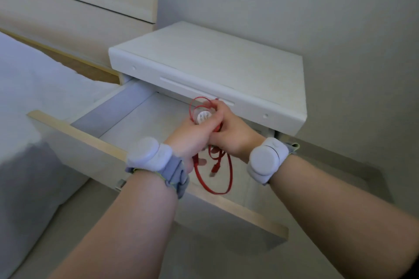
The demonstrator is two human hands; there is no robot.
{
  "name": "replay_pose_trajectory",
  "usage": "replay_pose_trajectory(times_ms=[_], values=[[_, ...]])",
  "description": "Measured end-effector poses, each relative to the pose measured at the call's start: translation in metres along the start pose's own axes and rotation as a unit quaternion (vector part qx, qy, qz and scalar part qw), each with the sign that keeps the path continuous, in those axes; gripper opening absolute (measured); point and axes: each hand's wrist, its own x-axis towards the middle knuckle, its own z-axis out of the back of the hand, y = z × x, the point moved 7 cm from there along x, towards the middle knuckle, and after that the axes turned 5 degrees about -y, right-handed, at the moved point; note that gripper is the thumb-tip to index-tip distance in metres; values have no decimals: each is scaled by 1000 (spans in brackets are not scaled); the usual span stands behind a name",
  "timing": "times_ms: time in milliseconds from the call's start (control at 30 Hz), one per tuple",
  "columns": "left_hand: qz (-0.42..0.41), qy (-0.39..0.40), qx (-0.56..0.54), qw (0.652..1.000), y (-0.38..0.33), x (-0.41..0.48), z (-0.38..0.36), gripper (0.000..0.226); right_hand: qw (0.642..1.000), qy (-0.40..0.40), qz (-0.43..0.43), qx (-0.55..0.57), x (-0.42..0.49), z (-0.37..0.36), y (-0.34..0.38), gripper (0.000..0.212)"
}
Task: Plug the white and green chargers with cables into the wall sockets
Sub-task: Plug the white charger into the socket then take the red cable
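- My two bare forearms enter from the lower edge, each wearing a white wrist device (pixel 266 159) on a grey strap.
- My left hand (pixel 192 137) is closed around the white charger (pixel 204 116), whose pronged face points up toward the camera; this grip also catches part of the red cable (pixel 221 174).
- My right hand (pixel 233 133) presses against the left from the right side, fingers curled over the charger and the cable strands beside it. Both hands are clamped on the same bundle.
- Below the hands, the red cable hangs in a long loop, and its USB plug (pixel 214 169) dangles free between my wrists. A smaller loop rises above the charger.
- The bundle is held over the open drawer (pixel 127 118), apart from its pale floor. The drawer's wooden front edge (pixel 79 132) runs diagonally beneath my wrists.
- Behind the hands sits the white nightstand (pixel 215 68), its top bare, the drawer pulled out from under it.
- To the left lies a bed with white bedding (pixel 29 88); beyond it, a pale headboard (pixel 79 7).
- A plain grey wall (pixel 317 7) closes the rear and right.
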Motion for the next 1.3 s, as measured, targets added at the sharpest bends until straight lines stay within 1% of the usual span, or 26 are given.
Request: replay_pose_trajectory(times_ms=[67, 100, 167, 200, 233, 300, 333, 367, 433, 533, 600, 733, 833, 867, 933, 1000, 1167, 1233, 1300], values=[[39, 13, -125, 991, 5, 1, -7, 35, 999, 29, 9, -20, -10, -7, 7, 98], [49, 15, -167, 985, 5, 2, -9, 36, 998, 45, 7, -33, -15, -8, 8, 106], [71, 28, -207, 975, 6, 1, -13, 25, 997, 53, -7, -51, -22, -9, 7, 113], [82, 36, -212, 973, 7, -1, -17, 17, 996, 44, -7, -77, -25, -6, 6, 114], [89, 47, -216, 971, 8, -2, -22, 13, 991, 27, -2, -130, -26, -3, 4, 115], [94, 61, -224, 968, 9, -6, -31, 13, 967, 2, 16, -253, -29, 6, 2, 115], [92, 60, -231, 967, 9, -8, -34, 14, 958, -1, 22, -286, -32, 9, 1, 115], [91, 57, -243, 964, 8, -9, -35, 15, 956, 2, 23, -292, -36, 12, 2, 114], [88, 42, -263, 960, 4, -8, -33, 16, 966, 12, 6, -258, -43, 17, -1, 111], [75, -19, -266, 961, 5, 0, -22, 14, 982, 12, -34, -184, -51, 23, -5, 111], [75, -29, -274, 958, 7, 0, -21, 14, 988, 9, -48, -146, -52, 24, -6, 111], [59, -38, -305, 950, 1, 0, -16, 16, 990, 3, -48, -132, -53, 26, -12, 119], [35, -61, -332, 941, -6, 7, 0, 16, 986, 54, -69, -145, -64, 21, -25, 132], [27, -65, -330, 941, -8, 10, 5, 16, 979, 84, -80, -170, -69, 16, -31, 133], [13, -73, -320, 944, -10, 14, 14, 16, 954, 127, -70, -263, -76, 6, -44, 135], [1, -79, -328, 941, -13, 15, 20, 16, 931, 139, -42, -334, -75, 2, -49, 135], [-13, -78, -356, 931, -19, 9, 22, 13, 885, 112, 32, -450, -67, 4, -29, 119], [-16, -76, -359, 930, -22, 6, 21, 12, 874, 94, 37, -474, -64, 11, -23, 116], [-16, -71, -356, 932, -25, 4, 19, 13, 869, 67, 20, -491, -58, 24, -26, 115]])
